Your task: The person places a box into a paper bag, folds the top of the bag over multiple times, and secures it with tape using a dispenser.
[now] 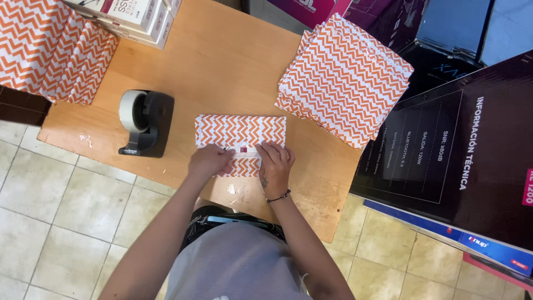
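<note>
A small box partly wrapped in orange-and-white zigzag paper [240, 131] lies on the wooden table [222, 61] near its front edge. My left hand [211, 161] presses on the lower left flap of the paper. On the lower right flap rests my right hand [276, 164], fingers flat. Between the hands a strip of the white box with a red mark [244, 149] shows where the paper edges have not met. Both hands touch the wrapping; neither grips it.
A black tape dispenser [145, 123] stands left of the package. A stack of zigzag paper sheets [344, 78] lies at the right, more zigzag paper [50, 50] at the far left. White boxes [139, 16] sit at the back. Large dark cartons [461, 150] crowd the right side.
</note>
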